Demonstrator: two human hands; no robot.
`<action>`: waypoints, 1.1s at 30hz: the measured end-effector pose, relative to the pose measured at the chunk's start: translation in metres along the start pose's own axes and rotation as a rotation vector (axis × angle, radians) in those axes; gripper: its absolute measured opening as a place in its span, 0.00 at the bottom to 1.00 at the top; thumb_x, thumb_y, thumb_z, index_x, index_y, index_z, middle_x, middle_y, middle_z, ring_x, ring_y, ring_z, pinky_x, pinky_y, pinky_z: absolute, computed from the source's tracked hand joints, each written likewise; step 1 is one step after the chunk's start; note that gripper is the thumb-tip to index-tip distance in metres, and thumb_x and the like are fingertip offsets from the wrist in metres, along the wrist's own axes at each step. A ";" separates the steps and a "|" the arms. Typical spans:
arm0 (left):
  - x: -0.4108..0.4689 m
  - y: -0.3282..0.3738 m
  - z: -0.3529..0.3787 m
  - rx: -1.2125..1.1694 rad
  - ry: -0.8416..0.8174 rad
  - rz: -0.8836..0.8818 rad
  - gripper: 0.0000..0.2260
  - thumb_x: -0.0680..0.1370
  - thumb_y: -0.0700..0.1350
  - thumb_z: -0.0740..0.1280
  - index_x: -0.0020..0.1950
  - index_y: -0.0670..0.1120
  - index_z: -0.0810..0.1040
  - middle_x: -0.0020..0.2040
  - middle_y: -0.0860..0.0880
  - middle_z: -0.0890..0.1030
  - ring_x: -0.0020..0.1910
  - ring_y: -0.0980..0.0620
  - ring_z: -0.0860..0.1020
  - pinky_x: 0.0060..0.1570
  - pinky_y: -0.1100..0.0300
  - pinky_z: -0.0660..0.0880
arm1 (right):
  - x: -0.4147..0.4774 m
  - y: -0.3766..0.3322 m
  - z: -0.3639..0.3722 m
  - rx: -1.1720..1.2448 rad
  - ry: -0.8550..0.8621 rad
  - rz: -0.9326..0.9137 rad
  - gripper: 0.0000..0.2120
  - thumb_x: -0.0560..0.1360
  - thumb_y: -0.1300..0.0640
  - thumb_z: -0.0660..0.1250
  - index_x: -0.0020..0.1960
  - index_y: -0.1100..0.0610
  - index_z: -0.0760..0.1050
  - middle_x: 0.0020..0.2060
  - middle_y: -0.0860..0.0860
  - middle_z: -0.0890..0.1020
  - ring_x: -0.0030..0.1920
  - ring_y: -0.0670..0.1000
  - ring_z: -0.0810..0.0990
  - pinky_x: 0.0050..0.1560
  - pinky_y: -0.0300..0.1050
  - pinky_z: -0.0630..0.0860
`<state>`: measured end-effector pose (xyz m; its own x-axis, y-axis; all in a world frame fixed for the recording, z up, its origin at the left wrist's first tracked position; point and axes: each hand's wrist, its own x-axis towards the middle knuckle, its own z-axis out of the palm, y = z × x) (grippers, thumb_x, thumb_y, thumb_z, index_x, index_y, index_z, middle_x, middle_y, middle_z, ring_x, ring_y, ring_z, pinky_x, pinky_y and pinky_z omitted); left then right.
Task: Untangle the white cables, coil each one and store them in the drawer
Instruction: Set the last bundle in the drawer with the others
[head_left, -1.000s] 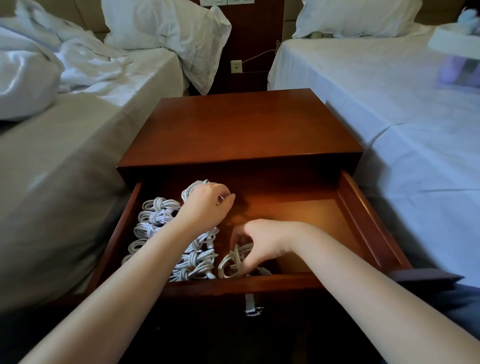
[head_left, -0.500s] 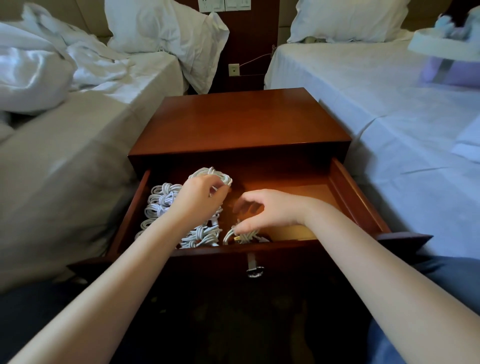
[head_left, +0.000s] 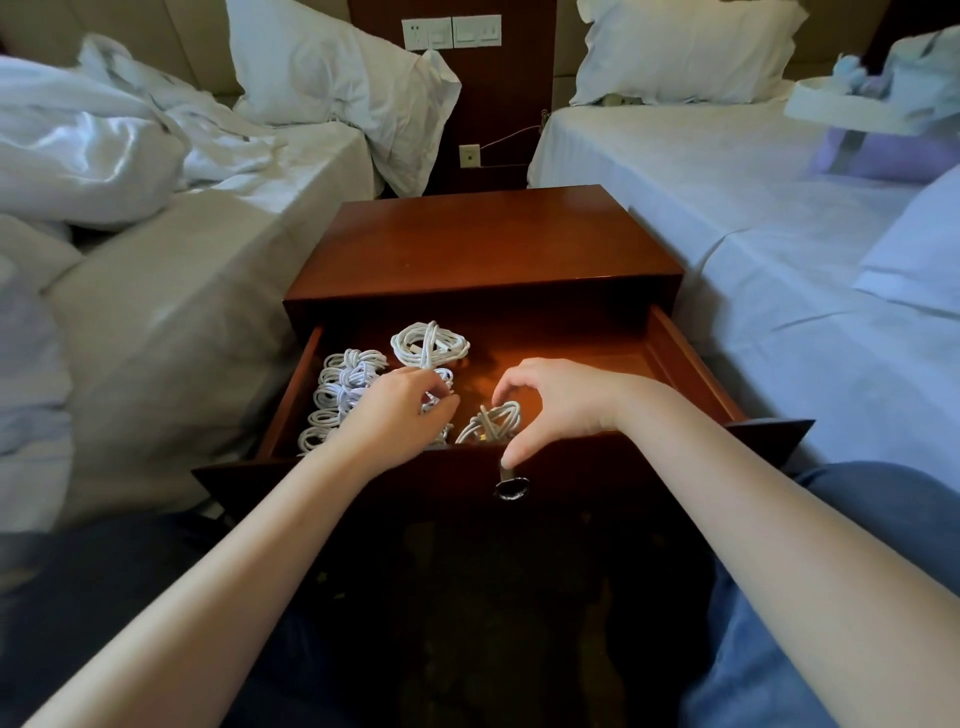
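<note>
The nightstand drawer (head_left: 691, 364) is pulled out and holds several coiled white cables. A row of coils (head_left: 343, 387) fills its left side, and one coil (head_left: 430, 345) lies alone at the back. My left hand (head_left: 395, 415) hovers over the middle coils with its fingers loosely curled and its fingertips touching them. A small coil (head_left: 491, 423) lies at the front centre. My right hand (head_left: 561, 400) arches over this coil, fingertips by its top and thumb down at the drawer's front edge. It does not grip the coil.
The drawer's right half shows bare wood. A metal knob (head_left: 511, 486) sticks out of the drawer front. The nightstand top (head_left: 483, 244) stands between an unmade bed (head_left: 156, 291) on the left and a made bed (head_left: 805, 249) on the right. My legs are below.
My left hand has come off the back coil and moved towards the front. My right hand has lifted off the small front coil, which now lies in the drawer. The view has pulled back.
</note>
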<state>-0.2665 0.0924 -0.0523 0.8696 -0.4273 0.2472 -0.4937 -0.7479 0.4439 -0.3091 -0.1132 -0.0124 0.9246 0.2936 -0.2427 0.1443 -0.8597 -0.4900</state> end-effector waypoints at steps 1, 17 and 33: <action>-0.001 0.000 0.000 -0.001 0.000 0.009 0.07 0.78 0.48 0.65 0.49 0.47 0.80 0.48 0.49 0.79 0.48 0.52 0.76 0.48 0.58 0.72 | 0.001 -0.001 0.000 -0.013 0.020 0.005 0.30 0.64 0.42 0.78 0.62 0.45 0.71 0.60 0.43 0.70 0.62 0.47 0.69 0.58 0.45 0.70; 0.072 -0.025 0.008 0.149 0.145 0.062 0.14 0.79 0.45 0.63 0.61 0.40 0.77 0.62 0.44 0.76 0.63 0.44 0.69 0.60 0.53 0.66 | 0.055 0.014 -0.021 -0.211 0.377 0.168 0.46 0.61 0.34 0.76 0.72 0.48 0.62 0.70 0.48 0.66 0.71 0.53 0.64 0.67 0.56 0.64; 0.159 -0.063 0.010 0.369 -0.038 -0.089 0.38 0.77 0.65 0.58 0.78 0.43 0.53 0.79 0.47 0.52 0.78 0.49 0.46 0.74 0.44 0.42 | 0.149 0.078 -0.050 -0.212 0.602 0.226 0.44 0.68 0.31 0.68 0.76 0.51 0.57 0.76 0.49 0.61 0.77 0.51 0.56 0.76 0.58 0.49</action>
<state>-0.0974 0.0667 -0.0500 0.9117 -0.3662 0.1863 -0.3910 -0.9125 0.1200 -0.1424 -0.1570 -0.0450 0.9664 -0.1348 0.2190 -0.0669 -0.9541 -0.2920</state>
